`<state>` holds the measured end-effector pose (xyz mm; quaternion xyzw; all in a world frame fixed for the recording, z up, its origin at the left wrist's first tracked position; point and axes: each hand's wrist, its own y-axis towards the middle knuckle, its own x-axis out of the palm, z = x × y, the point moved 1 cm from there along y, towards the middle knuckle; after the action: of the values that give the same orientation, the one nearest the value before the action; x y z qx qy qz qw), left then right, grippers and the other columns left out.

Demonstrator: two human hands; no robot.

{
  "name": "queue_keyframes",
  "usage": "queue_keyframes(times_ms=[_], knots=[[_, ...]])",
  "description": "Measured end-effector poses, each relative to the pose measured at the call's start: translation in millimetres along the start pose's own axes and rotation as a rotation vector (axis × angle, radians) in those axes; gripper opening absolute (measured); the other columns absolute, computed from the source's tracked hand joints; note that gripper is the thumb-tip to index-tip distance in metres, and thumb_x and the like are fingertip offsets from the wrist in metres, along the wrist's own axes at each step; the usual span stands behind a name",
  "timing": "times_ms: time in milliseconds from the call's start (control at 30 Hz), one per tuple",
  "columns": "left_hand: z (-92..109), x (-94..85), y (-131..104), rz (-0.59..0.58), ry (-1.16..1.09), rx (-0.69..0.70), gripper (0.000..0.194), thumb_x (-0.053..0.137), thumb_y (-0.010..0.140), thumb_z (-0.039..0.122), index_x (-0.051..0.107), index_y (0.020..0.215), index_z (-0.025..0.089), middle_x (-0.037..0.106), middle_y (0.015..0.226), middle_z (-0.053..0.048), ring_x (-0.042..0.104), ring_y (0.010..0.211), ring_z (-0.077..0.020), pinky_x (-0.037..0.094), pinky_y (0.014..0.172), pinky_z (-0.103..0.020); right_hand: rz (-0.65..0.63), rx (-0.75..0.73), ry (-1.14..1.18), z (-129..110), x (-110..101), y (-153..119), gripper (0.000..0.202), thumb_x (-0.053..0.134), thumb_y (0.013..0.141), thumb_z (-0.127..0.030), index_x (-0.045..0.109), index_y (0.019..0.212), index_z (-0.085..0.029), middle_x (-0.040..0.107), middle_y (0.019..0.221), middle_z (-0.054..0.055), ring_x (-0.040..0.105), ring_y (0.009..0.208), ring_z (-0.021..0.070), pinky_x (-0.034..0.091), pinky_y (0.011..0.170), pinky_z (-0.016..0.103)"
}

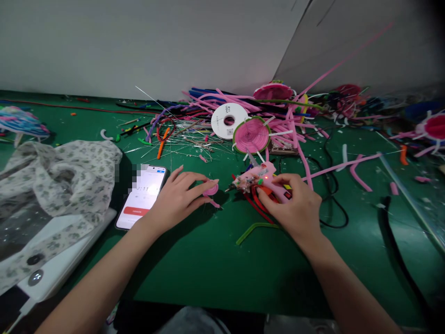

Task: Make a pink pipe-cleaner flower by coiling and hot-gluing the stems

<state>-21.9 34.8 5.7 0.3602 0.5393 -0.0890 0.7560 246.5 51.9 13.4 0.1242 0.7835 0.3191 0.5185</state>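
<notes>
Between the thumb and fingers of my left hand (182, 195) is a small pink pipe-cleaner coil (210, 188), its loose tail pointing right. My right hand (295, 206) has its fingers on the handle of a pink hot glue gun (266, 176) with a small lit red light. The gun's nozzle end, crusted with bits, points left toward the coil, a short gap away. Behind the gun, a larger pink coiled disc (251, 134) with a green rim leans by a white spool (229, 120). Scissors are partly hidden under the gun, with red-orange handles (257, 204) showing.
A phone (141, 199) showing a timer lies left of my left hand. Patterned cloth (62, 181) covers part of a white device (66, 260). Pink pipe cleaners (239, 104) and thin wires are heaped along the wall. A green strip (255, 227) lies near the gun; a black cable (333, 204) loops to the right.
</notes>
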Motion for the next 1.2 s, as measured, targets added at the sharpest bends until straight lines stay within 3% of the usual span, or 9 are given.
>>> queue_keyframes(times_ms=[233,1200], knots=[[-0.3,0.4,-0.1,0.003,0.005,0.0,0.035,0.054,0.092,0.033,0.05,0.126,0.029,0.062,0.114,-0.004,0.058,0.104,-0.0194,0.033,0.103,-0.049,-0.013,-0.094,0.016,-11.7,6.9,-6.7,0.022,0.067,0.074,-0.032,0.053,0.087,-0.02,0.065,0.077,0.002,0.064,0.07,0.0176,0.048,0.063,0.027],[-0.8,0.8,-0.4,-0.005,0.005,0.0,0.036,0.053,0.092,0.034,0.05,0.127,0.029,0.062,0.115,-0.005,0.058,0.106,-0.0198,0.033,0.104,-0.051,-0.087,-0.001,0.038,-18.3,7.6,-11.6,0.021,0.065,0.075,-0.035,0.054,0.085,-0.021,0.066,0.076,0.002,0.065,0.069,0.019,0.047,0.06,0.029]])
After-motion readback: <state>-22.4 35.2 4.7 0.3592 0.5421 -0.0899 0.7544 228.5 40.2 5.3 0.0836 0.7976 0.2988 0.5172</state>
